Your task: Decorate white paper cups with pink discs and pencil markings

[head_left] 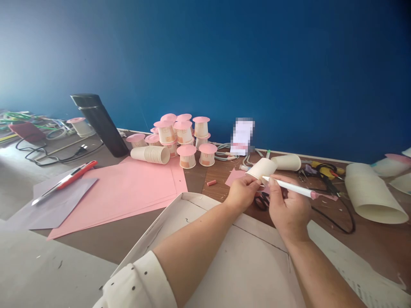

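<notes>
My left hand [242, 193] is closed on the rim of a plain paper cup [261, 167], which it holds tilted above the table. In my right hand [287, 207] is a white pen [293, 186] with a pink end; its other end meets the cup near my left fingertips. The exact spot it touches is hidden by my fingers. Below and between my hands lie black-handled scissors [261, 201], partly covered. Pink paper scraps [234, 175] lie beside the cup. Several finished-looking cups with pink round paper tops and drawn windows [187, 156] stand stacked at the back.
Pink sheets [128, 192], a red utility knife [70, 177] and a black flask [102, 126] are on the left. A cup stack [150, 155] lies on the sheets. Larger cups [374, 192] and black cable are at right. A phone [242, 137] leans against the wall.
</notes>
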Tool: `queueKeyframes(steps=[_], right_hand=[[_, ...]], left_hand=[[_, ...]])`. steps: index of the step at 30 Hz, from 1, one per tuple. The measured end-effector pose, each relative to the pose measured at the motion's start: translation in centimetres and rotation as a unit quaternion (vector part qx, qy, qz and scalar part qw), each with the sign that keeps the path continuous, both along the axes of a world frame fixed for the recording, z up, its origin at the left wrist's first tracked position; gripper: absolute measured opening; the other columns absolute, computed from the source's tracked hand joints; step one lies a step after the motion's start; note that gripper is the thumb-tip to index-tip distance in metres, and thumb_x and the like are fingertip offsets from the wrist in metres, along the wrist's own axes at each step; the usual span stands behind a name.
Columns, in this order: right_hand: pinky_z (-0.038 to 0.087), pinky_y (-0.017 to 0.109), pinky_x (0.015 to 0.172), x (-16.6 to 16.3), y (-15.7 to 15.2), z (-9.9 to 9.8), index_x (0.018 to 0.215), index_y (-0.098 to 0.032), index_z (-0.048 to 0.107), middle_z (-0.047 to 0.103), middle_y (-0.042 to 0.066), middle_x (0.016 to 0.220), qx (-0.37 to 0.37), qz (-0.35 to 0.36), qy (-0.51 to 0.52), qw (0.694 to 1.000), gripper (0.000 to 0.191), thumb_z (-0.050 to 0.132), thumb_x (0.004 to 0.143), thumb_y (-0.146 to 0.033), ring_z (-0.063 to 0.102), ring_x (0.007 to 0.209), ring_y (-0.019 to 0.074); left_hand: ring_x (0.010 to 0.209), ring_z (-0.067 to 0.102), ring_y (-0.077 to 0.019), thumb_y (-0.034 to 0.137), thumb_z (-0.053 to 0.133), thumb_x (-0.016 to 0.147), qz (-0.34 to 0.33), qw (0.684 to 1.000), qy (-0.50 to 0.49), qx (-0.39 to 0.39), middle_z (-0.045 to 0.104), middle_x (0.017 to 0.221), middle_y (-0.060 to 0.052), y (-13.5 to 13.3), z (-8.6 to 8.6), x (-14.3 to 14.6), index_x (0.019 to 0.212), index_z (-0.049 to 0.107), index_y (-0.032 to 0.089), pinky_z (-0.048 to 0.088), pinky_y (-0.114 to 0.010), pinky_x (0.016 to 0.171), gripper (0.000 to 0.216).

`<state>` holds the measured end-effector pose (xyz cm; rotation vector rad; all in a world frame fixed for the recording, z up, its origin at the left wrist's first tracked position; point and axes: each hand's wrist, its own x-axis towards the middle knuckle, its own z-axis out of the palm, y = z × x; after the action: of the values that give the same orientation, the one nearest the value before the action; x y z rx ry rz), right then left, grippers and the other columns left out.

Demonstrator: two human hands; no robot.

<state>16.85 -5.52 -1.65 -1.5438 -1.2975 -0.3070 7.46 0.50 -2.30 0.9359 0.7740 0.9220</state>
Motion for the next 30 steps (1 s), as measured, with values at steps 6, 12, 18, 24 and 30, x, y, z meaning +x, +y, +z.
queueKeyframes(steps=[6, 12, 18, 24, 30], right_hand=[[0.055, 0.033, 0.071, 0.2, -0.1, -0.1, 0.101, -0.015, 0.07, 0.073, 0.01, 0.092, 0.036, 0.013, 0.039, 0.999, 0.031, 0.057, 0.092, -0.042, 0.067, 0.076, 0.0188], [0.055, 0.033, 0.071, 0.4, -0.3, 0.0, 0.104, -0.016, 0.07, 0.072, 0.009, 0.086, 0.023, -0.004, 0.079, 0.997, 0.036, 0.057, 0.091, -0.046, 0.067, 0.071, 0.0184], [0.05, 0.029, 0.063, 0.4, -0.2, -0.2, 0.098, -0.017, 0.071, 0.071, 0.008, 0.079, 0.006, -0.032, 0.043, 0.999, 0.035, 0.056, 0.091, -0.047, 0.063, 0.064, 0.0168], [0.05, 0.029, 0.067, 0.5, -0.1, -0.3, 0.096, -0.018, 0.071, 0.074, 0.009, 0.089, 0.001, -0.027, 0.007, 1.0, 0.033, 0.054, 0.092, -0.046, 0.066, 0.072, 0.0183], [0.051, 0.031, 0.07, 0.5, 0.1, -0.4, 0.097, -0.017, 0.07, 0.073, 0.01, 0.089, 0.004, -0.025, 0.017, 1.0, 0.034, 0.053, 0.092, -0.046, 0.066, 0.073, 0.0191]], left_hand=[[0.078, 0.065, -0.0147, 0.016, 0.062, 0.087, -0.026, 0.994, -0.07, -0.081, 0.068, 0.078, -0.007, 0.0, 0.8, -0.7, 0.076, 0.07, 0.011, 0.051, -0.032, 0.083, 0.015], [0.08, 0.067, -0.014, 0.014, 0.062, 0.088, -0.023, 0.984, -0.124, -0.124, 0.071, 0.087, -0.01, 0.0, 1.0, -1.0, 0.083, 0.071, 0.01, 0.052, -0.032, 0.089, 0.011], [0.085, 0.07, -0.0159, 0.014, 0.057, 0.09, -0.023, 0.981, -0.134, -0.136, 0.073, 0.088, -0.012, 0.1, 0.9, -0.9, 0.087, 0.072, 0.009, 0.053, -0.031, 0.09, 0.016], [0.082, 0.07, -0.0148, 0.014, 0.057, 0.091, -0.022, 0.981, -0.134, -0.14, 0.073, 0.087, -0.011, 0.2, 0.9, -0.8, 0.086, 0.071, 0.009, 0.054, -0.029, 0.087, 0.016], [0.081, 0.069, -0.0141, 0.013, 0.056, 0.092, -0.012, 0.978, -0.143, -0.148, 0.073, 0.087, -0.011, 0.1, 1.2, -1.0, 0.085, 0.071, 0.009, 0.054, -0.027, 0.083, 0.017]])
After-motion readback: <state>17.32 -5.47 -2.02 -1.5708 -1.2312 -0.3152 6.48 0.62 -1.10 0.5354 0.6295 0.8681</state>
